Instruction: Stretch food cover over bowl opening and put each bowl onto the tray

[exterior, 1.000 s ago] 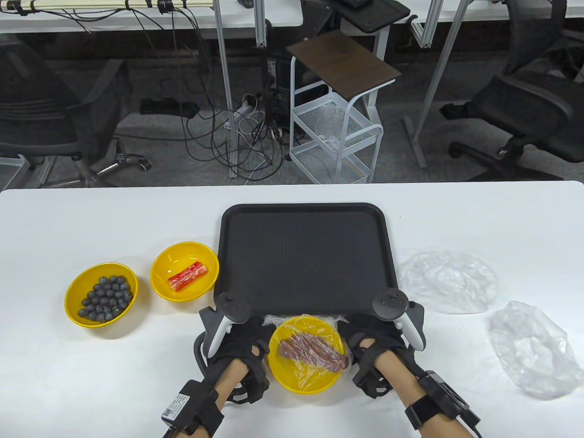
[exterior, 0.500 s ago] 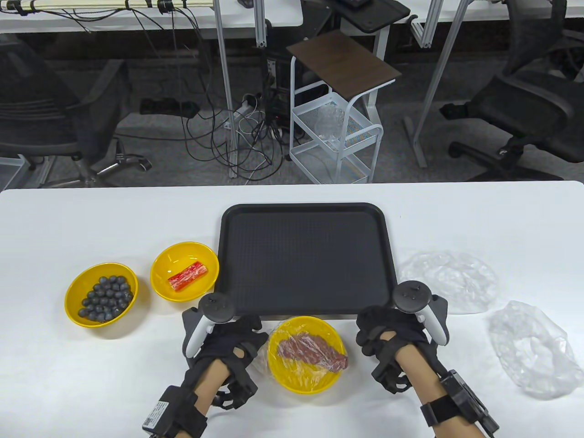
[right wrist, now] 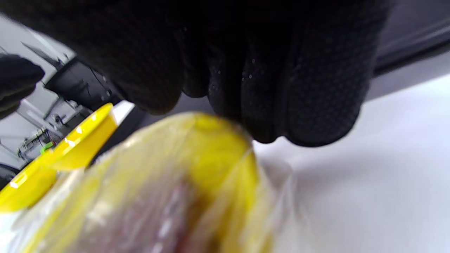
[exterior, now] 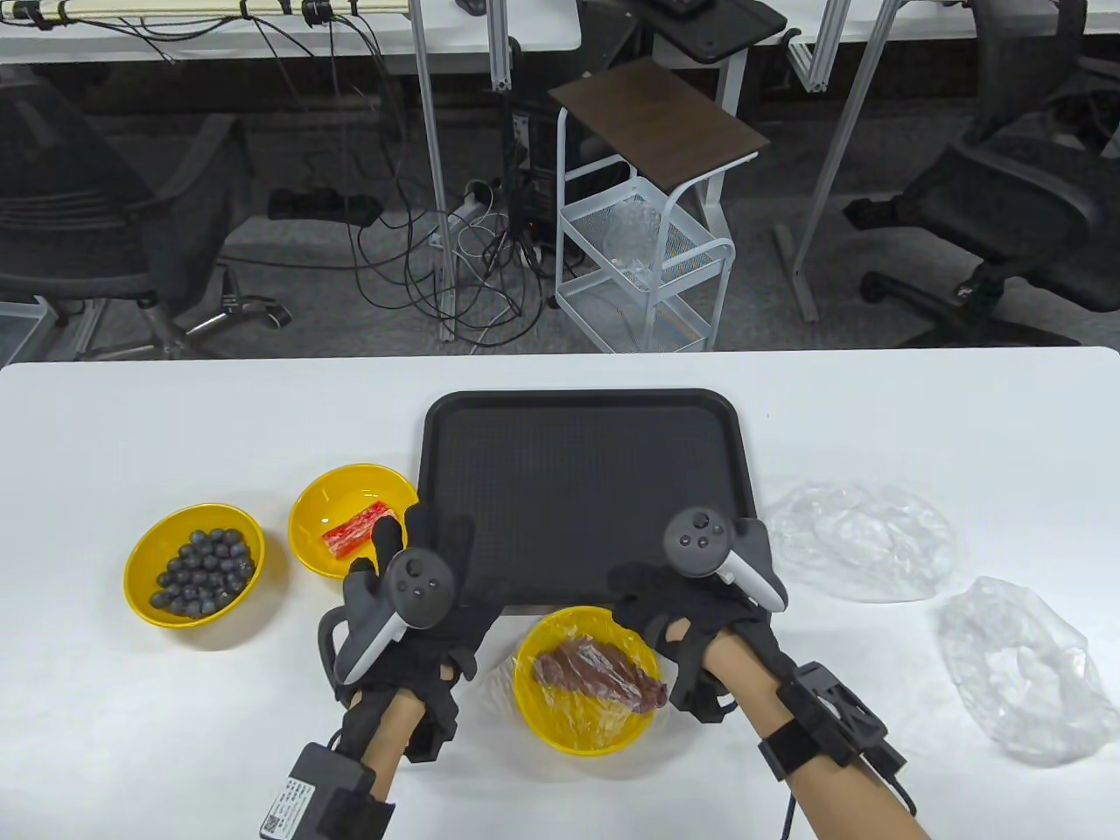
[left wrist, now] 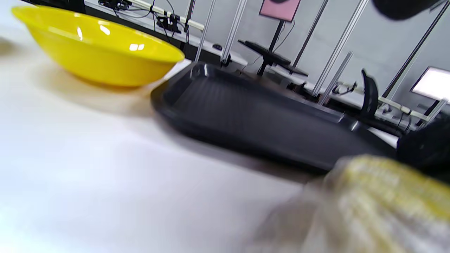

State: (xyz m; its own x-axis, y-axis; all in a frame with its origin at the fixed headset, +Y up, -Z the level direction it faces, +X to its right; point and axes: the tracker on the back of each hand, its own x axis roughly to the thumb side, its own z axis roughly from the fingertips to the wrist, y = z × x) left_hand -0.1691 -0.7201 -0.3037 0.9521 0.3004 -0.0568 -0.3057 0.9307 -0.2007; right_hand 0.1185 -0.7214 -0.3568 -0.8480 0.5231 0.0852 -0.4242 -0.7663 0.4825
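Three yellow bowls on a white tabletop [exterior: 131, 420], one with dark berries [exterior: 194, 564], one with a red stick [exterior: 353, 520], one with meat under a stretched food cover [exterior: 588, 680] just before the empty black tray [exterior: 584, 437], two loose covers [exterior: 862, 538] right, left hand [exterior: 429, 582] fingers spread holding nothing, right hand [exterior: 674, 604] curled at the covered bowl's rim, grip unclear.

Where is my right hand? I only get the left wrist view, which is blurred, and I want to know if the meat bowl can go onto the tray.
Observer: Your right hand is at the far right rim of the meat bowl; its fingertips touch the rim.
Operator: Is the cover on?
Observer: Yes, the cover spans the opening, with slack bunched beside the bowl's left.
Operator: And my left hand?
Observer: The left hand is off the bowl, fingers spread, near the tray corner.
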